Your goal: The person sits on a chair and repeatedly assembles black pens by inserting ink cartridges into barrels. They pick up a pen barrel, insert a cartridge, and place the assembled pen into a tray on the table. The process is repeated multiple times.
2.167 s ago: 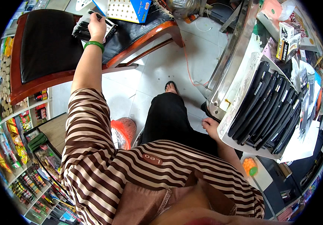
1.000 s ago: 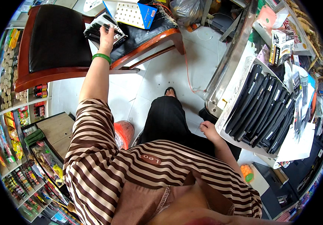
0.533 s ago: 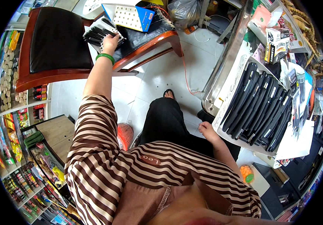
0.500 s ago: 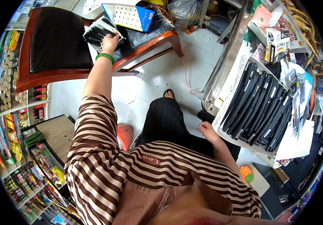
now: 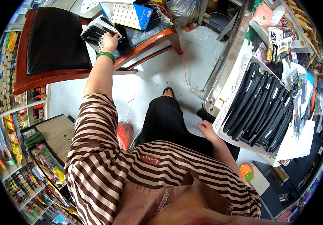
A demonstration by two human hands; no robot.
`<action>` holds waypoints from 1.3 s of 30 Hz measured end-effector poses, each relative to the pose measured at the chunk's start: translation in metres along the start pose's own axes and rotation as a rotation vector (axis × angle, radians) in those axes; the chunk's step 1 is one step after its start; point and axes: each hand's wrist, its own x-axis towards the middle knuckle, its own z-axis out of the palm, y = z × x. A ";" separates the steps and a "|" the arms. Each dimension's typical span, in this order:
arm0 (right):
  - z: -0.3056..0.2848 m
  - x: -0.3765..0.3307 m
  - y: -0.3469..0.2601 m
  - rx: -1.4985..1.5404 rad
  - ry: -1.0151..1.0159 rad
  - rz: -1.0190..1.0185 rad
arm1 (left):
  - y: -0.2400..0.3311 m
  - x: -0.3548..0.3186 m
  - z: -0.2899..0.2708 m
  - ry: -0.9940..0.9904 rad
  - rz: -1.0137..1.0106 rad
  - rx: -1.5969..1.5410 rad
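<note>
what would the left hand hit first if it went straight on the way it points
The left hand is at the black pen-like sticks; just past them, the blue-and-white box with holes looks first in line, though depth is unclear here.

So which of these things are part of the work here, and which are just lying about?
Seemingly in use:
black pen-like sticks, at the left hand
their white dotted holder
perhaps the blue-and-white box beside it

Apparently lying about:
red mesh basket
tub of orange balls
plastic bag
</note>
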 end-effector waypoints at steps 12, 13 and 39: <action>-0.002 0.001 0.010 0.014 -0.020 -0.024 | -0.023 0.005 0.027 0.030 -0.048 -0.033; -0.002 -0.001 0.007 0.011 -0.017 -0.030 | -0.019 0.002 0.021 0.013 -0.076 -0.070; 0.002 -0.052 -0.001 -0.309 0.301 -0.359 | 0.105 -0.385 -0.033 -0.528 1.130 0.034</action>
